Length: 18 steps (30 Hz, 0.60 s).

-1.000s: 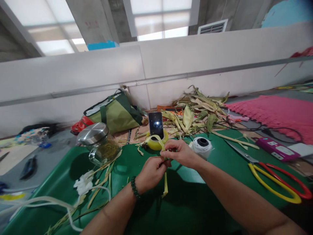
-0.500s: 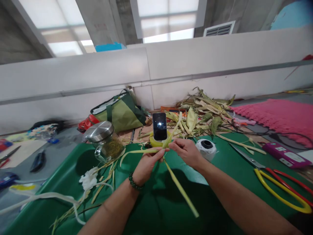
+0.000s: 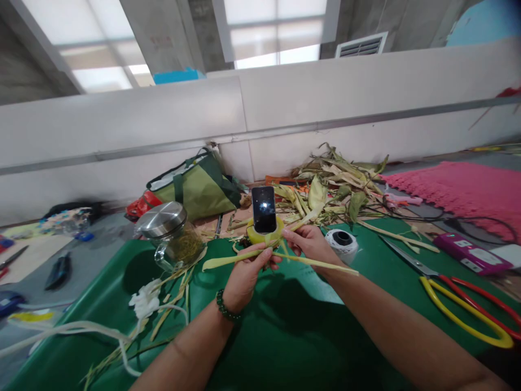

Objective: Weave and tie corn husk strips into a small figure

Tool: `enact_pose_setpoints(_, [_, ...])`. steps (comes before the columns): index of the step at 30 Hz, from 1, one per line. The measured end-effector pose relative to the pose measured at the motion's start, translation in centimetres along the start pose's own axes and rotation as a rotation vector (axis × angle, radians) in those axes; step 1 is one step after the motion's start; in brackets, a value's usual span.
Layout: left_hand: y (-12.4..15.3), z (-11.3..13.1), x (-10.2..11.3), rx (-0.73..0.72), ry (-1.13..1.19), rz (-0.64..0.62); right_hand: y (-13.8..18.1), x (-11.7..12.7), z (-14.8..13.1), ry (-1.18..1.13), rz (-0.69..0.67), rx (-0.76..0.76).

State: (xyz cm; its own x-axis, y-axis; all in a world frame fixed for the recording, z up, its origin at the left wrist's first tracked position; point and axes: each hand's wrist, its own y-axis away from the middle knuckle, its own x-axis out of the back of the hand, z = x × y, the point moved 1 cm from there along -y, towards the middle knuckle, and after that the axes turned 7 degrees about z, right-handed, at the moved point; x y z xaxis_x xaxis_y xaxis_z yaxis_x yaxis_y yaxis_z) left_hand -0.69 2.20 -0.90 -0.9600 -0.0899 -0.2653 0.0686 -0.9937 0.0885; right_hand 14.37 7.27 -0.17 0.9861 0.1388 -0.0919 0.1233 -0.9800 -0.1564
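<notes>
Pale yellow-green corn husk strips (image 3: 321,264) cross between my two hands over the green mat. My left hand (image 3: 249,271), with a dark bead bracelet (image 3: 226,307) at its wrist, pinches them where they cross; one end sticks out to the left and a long one to the right. In my right hand (image 3: 308,243) another husk strip is pinched between thumb and fingers, its end slanting up to the right. Behind the hands a phone (image 3: 264,210) stands upright in a yellow holder (image 3: 255,234). The exact crossing is partly hidden by my fingers.
A glass jar (image 3: 173,239) with a steel lid stands left, before a green bag (image 3: 195,187). Dried husks (image 3: 337,179) pile up behind. Right lie a white roll (image 3: 342,244), large scissors (image 3: 437,278), a purple box (image 3: 468,252) and pink fringed cloth (image 3: 456,190).
The long strip end has swung from pointing down toward me to pointing right. My right hand has turned, and its strip now leans lower to the right. My left hand keeps its pinch.
</notes>
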Motion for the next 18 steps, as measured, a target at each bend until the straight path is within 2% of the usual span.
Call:
enact_pose_setpoints(3, [-0.1,0.1,0.1,-0.053,0.0,0.042,0.0,-0.1,0.2,-0.032,0.016,-0.036])
enact_pose_setpoints(5, [-0.2,0.2,0.2,-0.07,-0.028,0.048,0.3,-0.2,0.0,0.003,0.029,-0.003])
enact_pose_setpoints(9, [0.1,0.6,-0.2,-0.023,-0.223,-0.13,1.1,-0.1,-0.8,0.067,0.041,0.138])
enact_pose_setpoints(11, [0.4,0.8,-0.4,-0.041,-0.244,-0.161,1.1,0.0,-0.8,0.065,0.065,0.168])
enact_pose_setpoints(13, [0.5,1.0,-0.4,-0.116,-0.205,-0.068,0.7,0.1,-0.4,0.07,0.085,0.129])
enact_pose_setpoints(15, [0.5,1.2,-0.3,-0.187,-0.187,0.053,0.1,0.0,0.4,0.072,0.068,0.028])
enact_pose_setpoints(18, [0.3,1.2,-0.1,-0.241,-0.221,0.146,-0.7,-0.1,1.5,0.153,-0.062,-0.141])
